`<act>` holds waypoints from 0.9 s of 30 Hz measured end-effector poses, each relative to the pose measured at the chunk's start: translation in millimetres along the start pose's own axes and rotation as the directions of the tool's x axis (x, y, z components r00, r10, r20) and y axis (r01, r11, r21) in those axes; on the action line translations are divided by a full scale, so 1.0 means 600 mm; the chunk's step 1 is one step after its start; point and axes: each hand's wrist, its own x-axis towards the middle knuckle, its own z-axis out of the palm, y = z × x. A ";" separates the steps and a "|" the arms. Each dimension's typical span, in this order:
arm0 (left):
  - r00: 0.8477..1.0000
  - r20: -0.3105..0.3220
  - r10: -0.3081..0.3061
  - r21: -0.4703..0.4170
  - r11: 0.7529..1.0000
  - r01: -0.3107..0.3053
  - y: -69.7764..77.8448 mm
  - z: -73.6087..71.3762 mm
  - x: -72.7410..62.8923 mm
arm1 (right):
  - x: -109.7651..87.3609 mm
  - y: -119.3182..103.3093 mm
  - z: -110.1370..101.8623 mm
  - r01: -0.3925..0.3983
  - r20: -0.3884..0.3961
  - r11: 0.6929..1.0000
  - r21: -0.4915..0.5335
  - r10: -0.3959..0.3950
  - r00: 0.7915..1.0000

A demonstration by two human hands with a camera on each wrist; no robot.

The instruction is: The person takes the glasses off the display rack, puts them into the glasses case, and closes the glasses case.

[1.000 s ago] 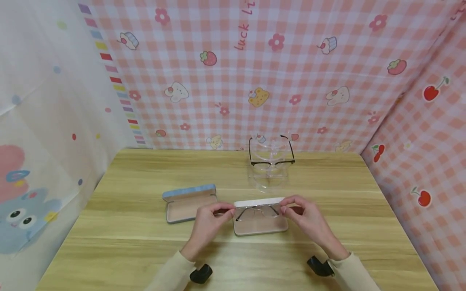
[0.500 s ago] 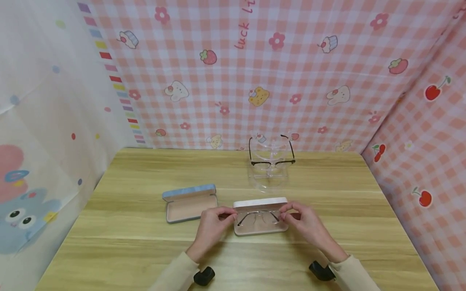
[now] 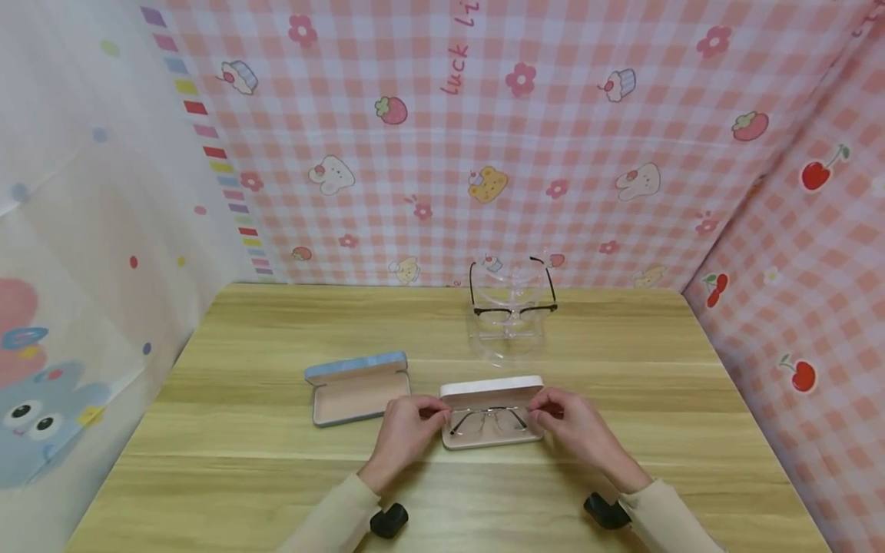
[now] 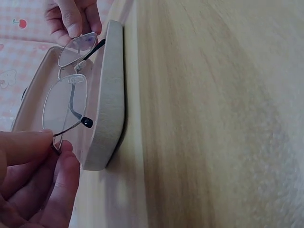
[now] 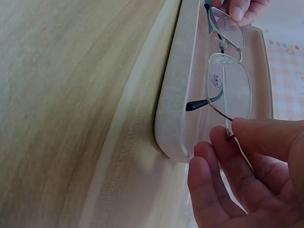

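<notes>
Thin metal-framed eyeglasses point(image 3: 489, 420) with folded, dark-tipped temples lie over the lower half of an open white glasses case point(image 3: 492, 385) lined in beige. My left hand point(image 3: 408, 427) pinches one end of the frame at the hinge, between thumb and fingertips. At the opposite hinge, my right hand point(image 3: 571, 422) pinches the frame in the same way. In the left wrist view the lens point(image 4: 66, 102) stands inside the case's rim, near the lining. A printed sticker shows on the other lens point(image 5: 230, 85) in the right wrist view.
An open blue glasses case point(image 3: 358, 392) sits left of the white one. Behind them, black half-rim glasses point(image 3: 515, 311) rest on a clear display stand point(image 3: 508, 349). Patterned cloth point(image 3: 442, 153) hangs at the table's back and sides.
Both hands have lowered the eyeglasses toward the front of the white case, away from its lid. More of the lid's inside shows. The blue case and the stand have stayed put.
</notes>
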 end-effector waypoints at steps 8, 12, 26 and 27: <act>1.000 0.016 0.008 0.020 1.000 -0.008 -0.008 0.003 0.002 | 0.008 0.006 0.003 -0.013 0.000 0.998 -0.062 0.013 1.000; 0.999 0.027 0.017 0.032 0.999 -0.018 -0.012 0.003 0.004 | 0.012 0.007 0.004 -0.011 -0.002 0.996 -0.087 0.011 1.000; 0.999 0.043 0.026 0.081 0.996 -0.029 -0.015 0.004 0.008 | 0.013 0.011 0.007 -0.015 -0.013 0.993 -0.119 0.014 1.000; 0.999 0.045 0.023 0.081 0.996 -0.027 -0.016 0.004 0.008 | 0.013 0.011 0.007 -0.017 -0.013 0.992 -0.123 0.015 1.000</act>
